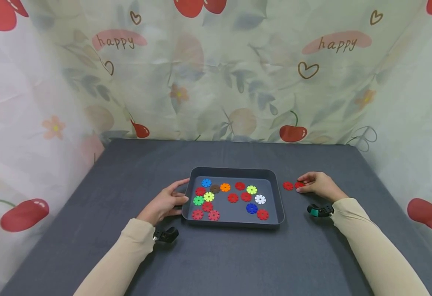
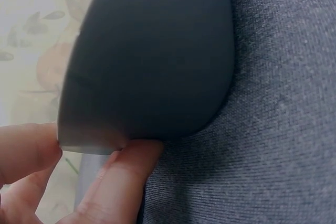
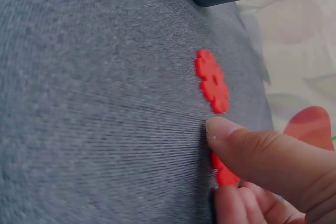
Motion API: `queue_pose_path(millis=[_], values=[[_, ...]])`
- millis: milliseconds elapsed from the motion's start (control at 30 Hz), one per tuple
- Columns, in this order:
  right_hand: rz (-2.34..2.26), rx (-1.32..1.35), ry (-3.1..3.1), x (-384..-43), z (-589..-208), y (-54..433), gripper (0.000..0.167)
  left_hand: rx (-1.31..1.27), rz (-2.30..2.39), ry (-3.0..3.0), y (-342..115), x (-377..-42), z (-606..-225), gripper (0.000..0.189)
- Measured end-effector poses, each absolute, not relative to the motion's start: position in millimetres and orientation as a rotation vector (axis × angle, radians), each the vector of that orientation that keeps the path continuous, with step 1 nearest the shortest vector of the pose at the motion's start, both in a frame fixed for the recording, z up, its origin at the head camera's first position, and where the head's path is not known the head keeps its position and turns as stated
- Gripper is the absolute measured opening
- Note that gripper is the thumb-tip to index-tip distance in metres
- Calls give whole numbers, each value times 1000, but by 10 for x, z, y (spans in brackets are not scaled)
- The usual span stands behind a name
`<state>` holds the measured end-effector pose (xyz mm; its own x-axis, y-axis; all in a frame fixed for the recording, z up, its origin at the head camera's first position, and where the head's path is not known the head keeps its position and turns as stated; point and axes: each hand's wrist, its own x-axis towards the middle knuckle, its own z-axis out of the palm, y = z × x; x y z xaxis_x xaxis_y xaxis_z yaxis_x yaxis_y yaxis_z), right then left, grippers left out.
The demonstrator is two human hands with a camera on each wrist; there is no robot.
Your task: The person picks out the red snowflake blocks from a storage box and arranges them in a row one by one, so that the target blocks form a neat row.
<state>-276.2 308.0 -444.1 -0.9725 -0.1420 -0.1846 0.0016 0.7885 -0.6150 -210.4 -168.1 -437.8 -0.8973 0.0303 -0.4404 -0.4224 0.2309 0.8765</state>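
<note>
My left hand [image 1: 165, 204] touches the left wall of a dark grey rectangular tray [image 1: 234, 225]; in the left wrist view its fingertips meet the tray's outer wall [image 2: 152, 51]. Inside the tray lie several notched plastic discs, among them a blue disc [image 1: 206, 182], an orange disc [image 1: 225, 187] and a white disc [image 1: 260, 199]. Right of the tray, my right hand [image 1: 317, 185] pinches a red notched disc [image 3: 226, 176] between thumb and fingers, low over the cloth. Another red notched disc [image 1: 288, 186] lies flat between that hand and the tray.
Dark grey cloth [image 1: 223, 259] covers the table. Behind it hangs a patterned curtain [image 1: 216, 82], with further curtain panels at both sides. Each wrist wears a black band, such as the right wristband [image 1: 320, 210].
</note>
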Motion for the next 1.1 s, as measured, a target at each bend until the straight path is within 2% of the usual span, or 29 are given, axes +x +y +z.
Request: queue_pose_path(millis=[333, 633, 1100], values=[[-1111, -186, 2882, -2565, -4076, 3046, 55, -361, 1706, 2142, -1680, -2111, -4388, 65], [-1294, -311, 2852, -2268, -3667, 2616, 53, -359, 1703, 2141, -1684, -2115, -4379, 64], [-1194, -504, 2553, -2015, -3893, 2005, 51, -343, 1695, 2150, -1683, -2119, -4385, 64]])
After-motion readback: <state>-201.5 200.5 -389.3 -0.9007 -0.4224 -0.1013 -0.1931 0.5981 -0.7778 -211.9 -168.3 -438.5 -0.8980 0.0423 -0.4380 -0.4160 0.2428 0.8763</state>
